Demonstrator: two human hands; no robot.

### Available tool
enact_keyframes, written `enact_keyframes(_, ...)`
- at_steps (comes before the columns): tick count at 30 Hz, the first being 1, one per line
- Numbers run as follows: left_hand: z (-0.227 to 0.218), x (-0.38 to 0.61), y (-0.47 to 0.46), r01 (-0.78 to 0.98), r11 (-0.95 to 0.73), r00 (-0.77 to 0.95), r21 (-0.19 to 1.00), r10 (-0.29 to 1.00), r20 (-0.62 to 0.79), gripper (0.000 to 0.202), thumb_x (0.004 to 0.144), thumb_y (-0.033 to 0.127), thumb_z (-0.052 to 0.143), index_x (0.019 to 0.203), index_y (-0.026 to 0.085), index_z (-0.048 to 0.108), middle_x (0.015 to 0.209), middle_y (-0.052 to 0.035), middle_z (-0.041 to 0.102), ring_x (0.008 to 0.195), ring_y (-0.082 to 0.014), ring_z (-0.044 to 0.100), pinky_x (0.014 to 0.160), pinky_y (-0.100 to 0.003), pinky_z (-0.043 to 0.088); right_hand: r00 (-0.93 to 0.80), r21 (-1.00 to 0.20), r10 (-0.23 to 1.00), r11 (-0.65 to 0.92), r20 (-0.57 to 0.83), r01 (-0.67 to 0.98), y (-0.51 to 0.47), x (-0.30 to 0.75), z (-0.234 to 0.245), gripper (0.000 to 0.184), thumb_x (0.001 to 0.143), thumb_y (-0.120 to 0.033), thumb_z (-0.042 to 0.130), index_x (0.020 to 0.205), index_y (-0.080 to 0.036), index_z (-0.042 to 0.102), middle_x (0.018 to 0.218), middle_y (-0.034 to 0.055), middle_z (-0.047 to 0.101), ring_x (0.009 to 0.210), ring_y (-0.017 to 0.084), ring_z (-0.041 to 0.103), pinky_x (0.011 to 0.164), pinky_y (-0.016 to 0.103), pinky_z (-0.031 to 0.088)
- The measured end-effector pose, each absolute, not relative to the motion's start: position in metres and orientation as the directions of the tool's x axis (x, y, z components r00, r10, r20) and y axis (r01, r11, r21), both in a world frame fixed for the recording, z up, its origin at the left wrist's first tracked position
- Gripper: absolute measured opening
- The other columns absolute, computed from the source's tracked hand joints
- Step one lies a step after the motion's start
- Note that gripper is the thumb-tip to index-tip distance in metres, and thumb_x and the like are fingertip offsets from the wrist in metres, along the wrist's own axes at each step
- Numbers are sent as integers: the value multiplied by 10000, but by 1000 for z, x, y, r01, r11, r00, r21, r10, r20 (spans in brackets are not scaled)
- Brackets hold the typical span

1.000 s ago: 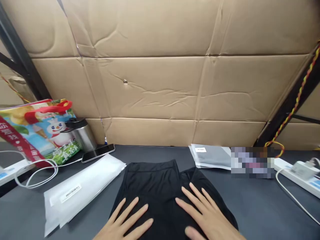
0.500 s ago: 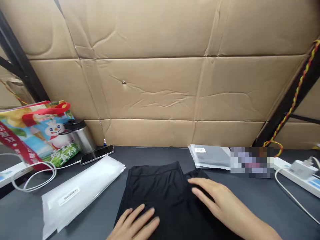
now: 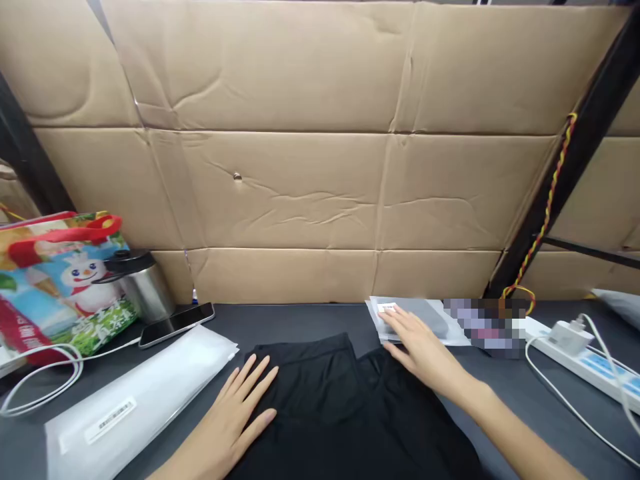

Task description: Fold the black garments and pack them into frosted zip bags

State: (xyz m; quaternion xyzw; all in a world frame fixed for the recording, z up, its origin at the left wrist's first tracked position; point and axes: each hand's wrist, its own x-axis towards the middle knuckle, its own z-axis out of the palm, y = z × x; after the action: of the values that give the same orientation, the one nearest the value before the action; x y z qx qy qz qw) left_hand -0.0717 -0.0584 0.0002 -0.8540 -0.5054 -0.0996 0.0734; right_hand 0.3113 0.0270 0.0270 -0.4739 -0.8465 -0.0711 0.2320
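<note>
We press our left hand [image 3: 225, 417] flat, fingers spread, on the black garment [image 3: 320, 393] at the front of the surface [image 3: 300, 320]. Our open right hand [image 3: 420, 343] rests on a grey plastic packet [image 3: 415, 313] near the back edge.

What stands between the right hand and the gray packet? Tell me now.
Nothing visible: the right hand lies on the gray packet, with its fingers beside the white label.
</note>
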Motion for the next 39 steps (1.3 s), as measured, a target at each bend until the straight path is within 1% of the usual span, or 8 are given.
enact_keyframes(5, -1, -72, -59, 868, -496, 472, 19, 838, 274, 585, 969, 374, 436, 1469, 331, 135, 1510, -22, 251, 1364, -285, 241, 1053, -508, 320, -501, 30, 749, 543, 433, 839, 54, 335, 8, 337, 895, -194, 441, 1201, -183, 580, 1259, 110, 589, 1216, 285, 493, 1027, 518, 372)
enact_keyframes(10, 10, -72, -55, 860, -507, 472, 63, 836, 281, 522, 973, 367, 427, 1455, 321, 231, 1494, -22, 308, 1367, -285, 245, 1066, -553, 266, -418, -60, 695, 551, 586, 832, 50, 318, 27, 352, 947, -210, 339, 1177, -160, 601, 1196, 116, 630, 1102, 262, 589, 940, 449, 481)
enact_keyframes(14, 39, -57, -41, 825, -554, 462, 113, 775, 431, 463, 972, 329, 436, 1419, 287, 324, 1451, -31, 402, 1373, -256, 257, 1105, -530, 217, -377, -93, 606, 602, 701, 793, 49, 270, 62, 375, 946, -172, 325, 1251, -166, 544, 1239, 105, 604, 1145, 249, 558, 976, 448, 455)
enact_keyframes(17, 58, -40, -27, 790, -587, 421, 176, 729, 539, 467, 964, 306, 452, 1410, 273, 319, 1431, -35, 425, 1357, -232, 302, 1113, -472, 250, -496, -30, 481, 739, 723, 673, 45, 221, 73, 366, 937, -114, 346, 1238, -177, 544, 1215, 92, 622, 1129, 216, 569, 986, 409, 446)
enact_keyframes(24, 62, -26, -16, 736, -571, 298, 363, 755, 584, 147, 962, 248, 449, 990, 233, 592, 927, 2, 665, 868, -165, 644, 786, -281, 507, -582, -55, 373, 870, 723, 489, 23, 163, 61, 181, 947, -213, 440, 1015, -201, 608, 940, 43, 709, 855, 178, 658, 915, 377, 470)
enact_keyframes(28, 58, -27, -14, 731, -587, 296, 349, 733, 612, 164, 964, 261, 434, 963, 227, 594, 895, -2, 677, 814, -169, 660, 743, -281, 516, -565, -62, 357, 878, 743, 474, 19, 162, 63, 177, 926, -254, 491, 1079, -205, 567, 983, 48, 694, 929, 190, 636, 928, 383, 463)
enact_keyframes(32, 53, -26, -12, 731, -624, 353, 277, 693, 628, 205, 976, 277, 388, 1022, 224, 580, 1019, -45, 677, 996, -219, 643, 869, -341, 499, -569, -19, 331, 875, 753, 484, 15, 162, 65, 141, 945, -216, 443, 978, -210, 580, 870, 16, 688, 827, 160, 640, 959, 379, 444)
enact_keyframes(39, 51, -20, -17, 674, -583, 328, 453, 787, 523, 228, 953, 192, 395, 1163, 268, 350, 948, 2, 687, 933, -189, 673, 784, -296, 514, -648, 155, 295, 825, 702, 543, 9, 166, 60, 213, 942, -130, 395, 873, -187, 587, 757, 6, 641, 737, 137, 607, 999, 373, 404)
